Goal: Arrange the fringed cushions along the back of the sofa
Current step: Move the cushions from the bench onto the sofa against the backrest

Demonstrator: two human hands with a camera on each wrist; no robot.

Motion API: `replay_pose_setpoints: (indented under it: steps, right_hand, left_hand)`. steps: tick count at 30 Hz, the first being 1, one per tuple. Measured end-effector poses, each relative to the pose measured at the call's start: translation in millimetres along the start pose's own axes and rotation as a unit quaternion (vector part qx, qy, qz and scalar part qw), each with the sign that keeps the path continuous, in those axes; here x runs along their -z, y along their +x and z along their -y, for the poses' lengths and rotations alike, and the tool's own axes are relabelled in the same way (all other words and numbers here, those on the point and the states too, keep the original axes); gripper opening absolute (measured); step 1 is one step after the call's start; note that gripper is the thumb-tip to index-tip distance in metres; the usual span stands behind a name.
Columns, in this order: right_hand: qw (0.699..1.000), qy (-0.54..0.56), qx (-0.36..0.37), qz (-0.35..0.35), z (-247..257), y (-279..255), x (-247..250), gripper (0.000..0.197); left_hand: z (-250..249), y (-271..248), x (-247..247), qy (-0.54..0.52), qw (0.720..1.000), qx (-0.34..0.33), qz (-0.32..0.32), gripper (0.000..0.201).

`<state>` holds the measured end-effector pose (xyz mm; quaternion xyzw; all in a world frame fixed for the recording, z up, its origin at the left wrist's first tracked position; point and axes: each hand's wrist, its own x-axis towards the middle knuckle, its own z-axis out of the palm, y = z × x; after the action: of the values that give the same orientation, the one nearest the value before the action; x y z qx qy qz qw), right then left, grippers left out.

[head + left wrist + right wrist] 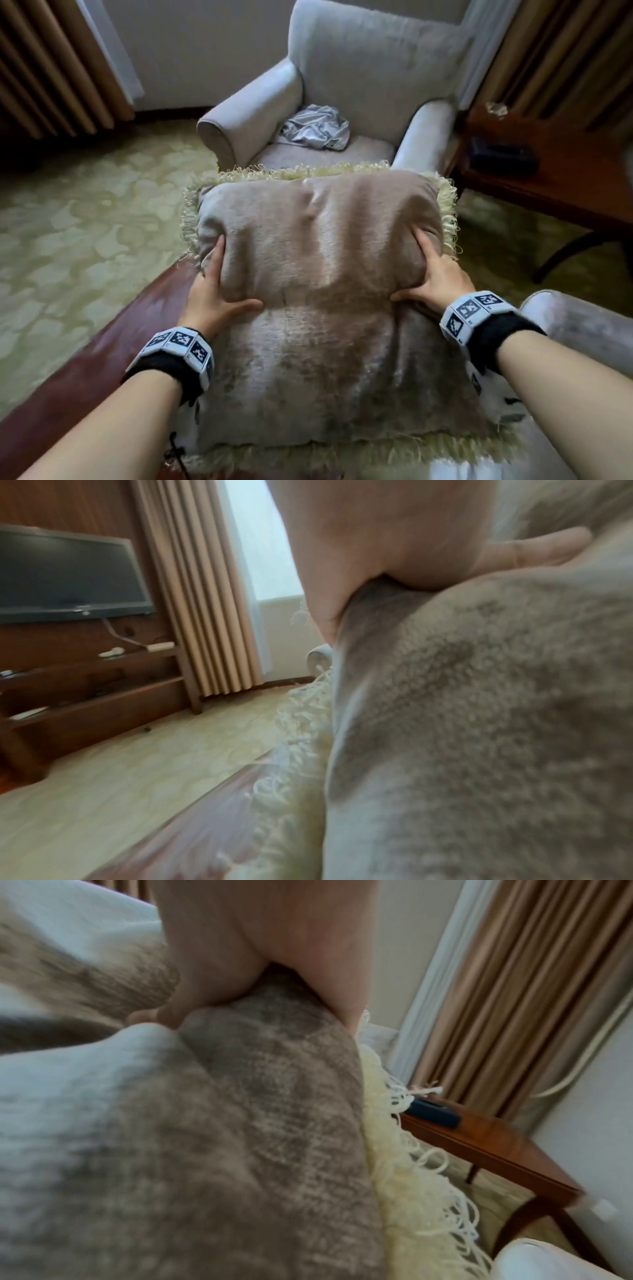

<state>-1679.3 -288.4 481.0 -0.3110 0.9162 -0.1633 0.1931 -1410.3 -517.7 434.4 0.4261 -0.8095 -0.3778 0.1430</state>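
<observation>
A taupe velvet cushion with a pale cream fringe fills the middle of the head view, its near edge low toward me. My left hand grips its left side, thumb pressed across the top face and fingers along the edge. My right hand grips the right side the same way. In the left wrist view my left hand pinches a fold of the cushion. The right wrist view likewise has my right hand squeezing the cushion. What lies under the cushion is hidden.
A pale grey armchair stands ahead with a crumpled silver cloth on its seat. A wooden side table with a dark object is at right. A red-brown wooden surface runs below left; a grey upholstered arm is lower right.
</observation>
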Motion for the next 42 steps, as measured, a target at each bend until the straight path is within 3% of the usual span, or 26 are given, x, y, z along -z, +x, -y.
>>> replay_pose_setpoints:
  steps: [10, 18, 22, 27, 34, 39, 42]
  right_hand:
    - [0.983, 0.033, -0.146, -0.108, -189, -65, 137, 0.133]
    - [0.925, 0.093, -0.298, -0.215, -369, -180, 194, 0.136]
    - [0.879, 0.11, -0.387, -0.256, -435, -252, 187, 0.133]
    - [0.785, 0.171, -0.495, -0.331, -495, -325, 148, 0.135]
    - [0.666, 0.211, -0.599, -0.392, -546, -358, 103, 0.13]
    - [0.614, 0.223, -0.637, -0.409, -574, -362, 78, 0.133]
    - [0.607, 0.234, -0.637, -0.413, -588, -364, 65, 0.134]
  left_hand:
    - [-204, 18, -143, -0.037, 0.977, -0.181, 0.106, 0.132]
    - [-368, -34, -306, -0.023, 0.918, -0.314, 0.239, 0.129]
    - [-433, -73, -385, -0.011, 0.872, -0.369, 0.321, 0.129]
    - [-501, -127, -479, 0.038, 0.787, -0.461, 0.408, 0.127]
    - [-570, -166, -597, 0.05, 0.669, -0.569, 0.476, 0.123]
    - [-576, -183, -664, 0.04, 0.618, -0.592, 0.516, 0.123]
    - [-566, -188, -696, 0.047, 0.606, -0.597, 0.524, 0.122]
